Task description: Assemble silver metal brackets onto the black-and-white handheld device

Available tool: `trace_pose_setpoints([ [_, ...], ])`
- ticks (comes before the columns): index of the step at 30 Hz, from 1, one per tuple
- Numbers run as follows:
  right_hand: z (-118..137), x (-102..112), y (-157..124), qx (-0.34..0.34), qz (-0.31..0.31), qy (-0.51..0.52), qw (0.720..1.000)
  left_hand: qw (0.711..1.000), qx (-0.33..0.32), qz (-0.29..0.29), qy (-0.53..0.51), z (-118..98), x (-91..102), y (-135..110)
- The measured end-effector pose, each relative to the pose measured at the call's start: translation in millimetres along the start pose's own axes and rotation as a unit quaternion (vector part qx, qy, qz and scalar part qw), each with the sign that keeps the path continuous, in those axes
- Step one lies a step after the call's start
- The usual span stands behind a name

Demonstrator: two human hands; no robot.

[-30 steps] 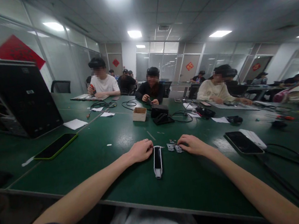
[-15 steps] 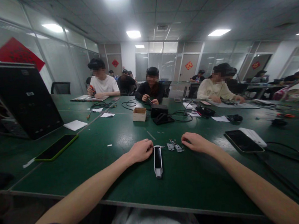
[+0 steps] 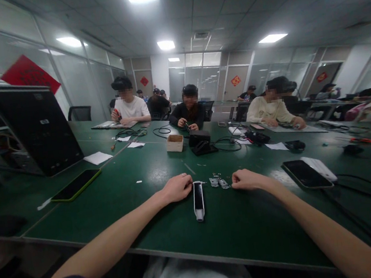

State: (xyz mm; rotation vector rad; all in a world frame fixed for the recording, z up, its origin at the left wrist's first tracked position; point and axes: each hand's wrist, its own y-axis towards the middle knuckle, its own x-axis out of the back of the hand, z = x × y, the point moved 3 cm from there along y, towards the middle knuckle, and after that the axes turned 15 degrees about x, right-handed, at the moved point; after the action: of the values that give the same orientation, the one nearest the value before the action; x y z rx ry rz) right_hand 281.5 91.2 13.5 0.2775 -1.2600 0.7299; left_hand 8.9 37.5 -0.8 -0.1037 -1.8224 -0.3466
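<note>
1. On my feed, the slim white device (image 3: 198,200) lies on the green worktop (image 3: 170,239), its dark panel facing up.
2. The left hand (image 3: 179,188) rests just left of the device's far end, fingers curled. Its fingertips are hard to see, so I can't say whether they grasp or merely touch it.
3. Right of the device lie two metal plates (image 3: 223,184), with tiny parts (image 3: 217,174) beyond them, too small for me to identify.
4. The right hand (image 3: 246,180) is farther right of the device, beside the plates, fingers bent inward; whether anything is pinched there, I can't make out.
5. Well right of the device, a dark-screened phone (image 3: 305,174) partly covers a white object (image 3: 321,167).
6. Well left of it, beyond a green-edged phone (image 3: 76,186), a computer case (image 3: 33,129) is cut off by my view's edge.
</note>
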Motion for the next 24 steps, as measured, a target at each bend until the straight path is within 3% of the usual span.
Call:
trace_pose_setpoints([
  [3, 1.9, 1.1, -0.9, 0.004, -0.020, -0.020, 1.000, 1.000, 0.002, 0.004, -0.003, -1.4, 2.2, -1.0],
  [6, 8.9, 1.7, 0.9, 0.059, -0.088, -0.030, 0.994, 1.000, 0.009, 0.021, -0.006, -4.0, 4.2, -2.9],
  [10, 33.8, -6.8, 4.6, 0.166, -0.217, 0.005, 0.962, 0.999, 0.000, 0.031, -0.007, -9.8, 5.9, -6.1],
  [12, 49.8, -15.2, 6.3, 0.211, -0.253, 0.032, 0.944, 1.000, -0.006, 0.027, -0.003, -12.2, 6.2, -7.1],
  [17, 74.1, -30.4, 8.9, 0.244, -0.283, 0.080, 0.924, 1.000, -0.006, 0.021, 0.006, -13.6, 5.3, -7.6],
  [24, 70.4, -35.8, 12.3, 0.264, -0.292, 0.063, 0.917, 1.000, -0.013, 0.018, 0.009, -14.0, 5.4, -8.3],
])
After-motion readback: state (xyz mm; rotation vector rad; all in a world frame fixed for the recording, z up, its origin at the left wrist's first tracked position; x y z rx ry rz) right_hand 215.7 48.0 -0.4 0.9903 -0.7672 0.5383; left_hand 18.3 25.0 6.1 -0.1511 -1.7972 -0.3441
